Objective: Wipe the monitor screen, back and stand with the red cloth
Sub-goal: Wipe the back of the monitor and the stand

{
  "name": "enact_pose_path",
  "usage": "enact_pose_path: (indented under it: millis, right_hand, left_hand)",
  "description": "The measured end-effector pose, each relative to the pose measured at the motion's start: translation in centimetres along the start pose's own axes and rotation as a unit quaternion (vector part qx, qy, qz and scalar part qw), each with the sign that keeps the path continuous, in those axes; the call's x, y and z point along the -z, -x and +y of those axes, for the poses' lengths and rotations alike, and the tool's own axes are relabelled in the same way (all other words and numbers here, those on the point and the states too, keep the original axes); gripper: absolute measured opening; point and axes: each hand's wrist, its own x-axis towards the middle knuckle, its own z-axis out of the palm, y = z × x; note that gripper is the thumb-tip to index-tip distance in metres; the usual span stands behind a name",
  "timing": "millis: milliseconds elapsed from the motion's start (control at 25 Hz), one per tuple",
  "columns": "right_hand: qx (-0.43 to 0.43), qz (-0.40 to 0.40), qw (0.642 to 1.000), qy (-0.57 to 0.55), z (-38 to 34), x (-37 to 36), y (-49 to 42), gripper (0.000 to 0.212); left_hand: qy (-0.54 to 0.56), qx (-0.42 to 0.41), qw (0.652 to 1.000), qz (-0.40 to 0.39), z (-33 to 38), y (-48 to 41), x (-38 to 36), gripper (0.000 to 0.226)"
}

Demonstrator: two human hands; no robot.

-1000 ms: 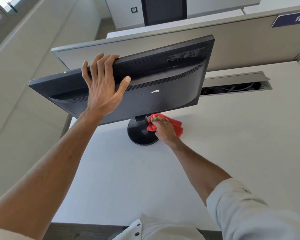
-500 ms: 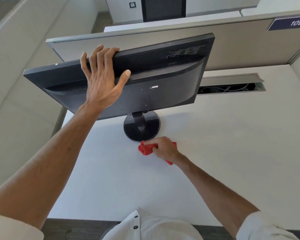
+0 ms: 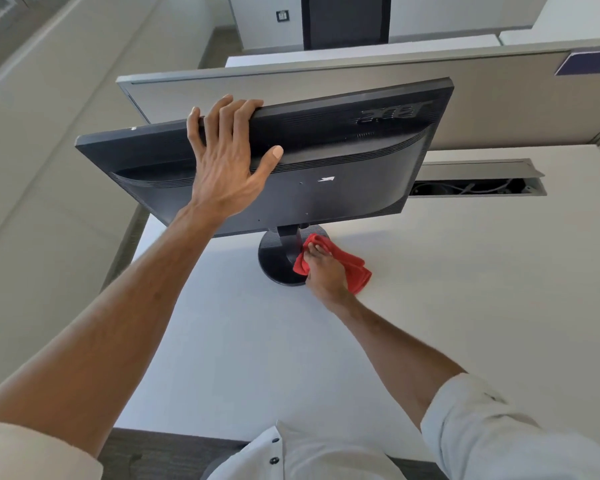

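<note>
Gripping the top edge of the black monitor [image 3: 343,168], the left hand [image 3: 227,164] has its four fingers hooked over the rim toward the hidden screen side, and its thumb is spread flat across the ribbed back panel. The monitor faces away, with its back toward the camera, and stands toward the far left part of the white desk [image 3: 465,323]. A raised logo sits upside down at the upper right corner of the back, and a small white sticker lies near the middle.

Below the panel, the right hand [image 3: 326,271] holds the red cloth [image 3: 355,268] bunched in its curled fingers. The fingertips press the front of the cloth against the right side of the stand neck [image 3: 288,237], where it meets the round black base [image 3: 274,265]. The rest of the cloth trails out to the right of the hand in loose folds, lying on the desk just beside the base.

Behind the monitor runs a grey partition [image 3: 499,98] with a dark blue number plate [image 3: 589,62] at its far right. To the right of the monitor an open cable tray [image 3: 475,187] is sunk into the desk, with wires visible inside. A pale rolled sleeve [image 3: 499,427] covers the right upper arm, and a buttoned white shirt front [image 3: 302,455] shows at the near edge.
</note>
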Motion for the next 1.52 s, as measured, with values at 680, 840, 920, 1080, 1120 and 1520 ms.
enact_pose_path:
  millis: [680, 840, 920, 1080, 1120, 1520]
  right_hand:
    - [0.095, -0.012, 0.987, 0.131, -11.7, -3.2, -2.8, 0.057]
    - [-0.025, -0.1, 0.979, 0.173, -12.0, -5.8, -2.4, 0.079]
    - [-0.04, -0.128, 0.976, 0.17, -11.1, -6.5, -2.1, 0.083]
    - [0.027, -0.097, 0.972, 0.21, -8.1, -4.3, 1.0, 0.068]
    - [0.05, -0.097, 0.97, 0.218, -7.3, -2.9, 2.2, 0.054]
    - [-0.118, 0.069, 0.989, 0.054, 1.7, 6.1, -1.2, 0.035]
  left_hand:
    - [0.015, -0.009, 1.0, -0.012, -0.2, 0.2, 0.6, 0.075]
    - [0.02, -0.019, 0.999, -0.021, -0.7, 0.4, 0.8, 0.074]
    - [0.026, -0.016, 0.999, -0.014, -0.9, 0.3, 0.7, 0.073]
    - [0.032, -0.012, 0.999, -0.01, -0.6, 0.1, 0.1, 0.072]
    - [0.033, -0.01, 0.999, -0.006, -0.5, 0.1, 0.0, 0.071]
    - [0.029, 0.001, 1.0, 0.009, -0.2, 0.2, -0.2, 0.069]
